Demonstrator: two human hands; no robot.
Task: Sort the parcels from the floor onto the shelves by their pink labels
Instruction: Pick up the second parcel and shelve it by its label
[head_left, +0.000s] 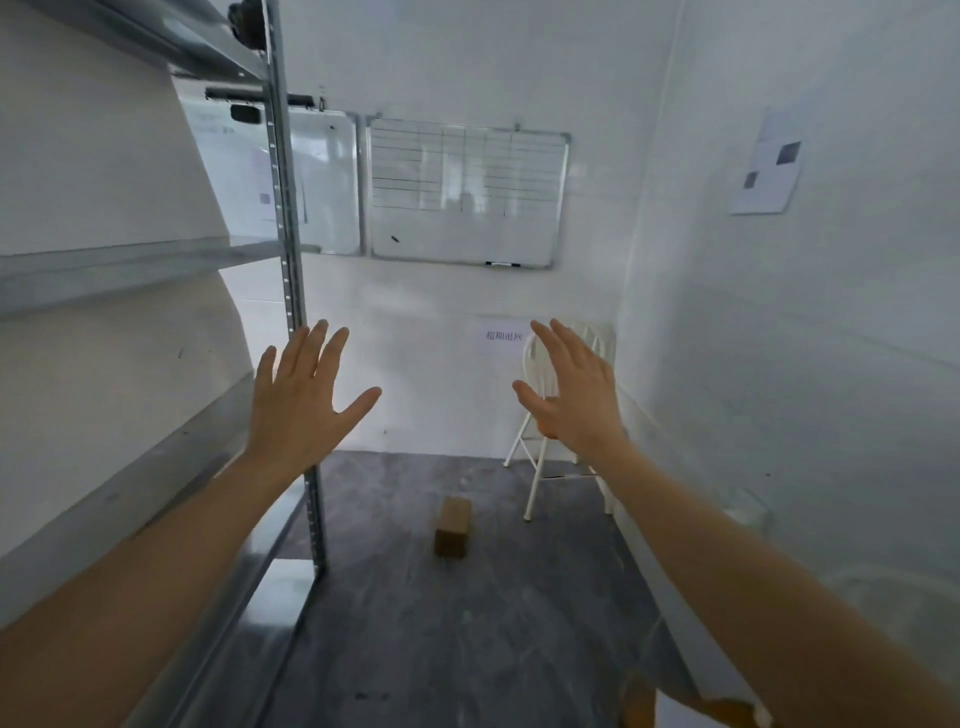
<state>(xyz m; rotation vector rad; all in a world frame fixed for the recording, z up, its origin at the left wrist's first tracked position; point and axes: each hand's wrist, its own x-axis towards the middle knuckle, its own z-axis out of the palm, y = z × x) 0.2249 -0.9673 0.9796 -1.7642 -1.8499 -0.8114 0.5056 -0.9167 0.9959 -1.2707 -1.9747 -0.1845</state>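
Ahead, the left hand (301, 410) and right hand (576, 395) are raised with fingers spread, holding nothing; one brown parcel (453, 527) stands mid-floor (415, 649), beside the metal shelves (130, 275).

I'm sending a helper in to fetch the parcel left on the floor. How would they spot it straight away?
Look at the dark grey floor between the metal shelving and the white folding chair. A small brown cardboard box stands there alone, the only parcel fully in view.
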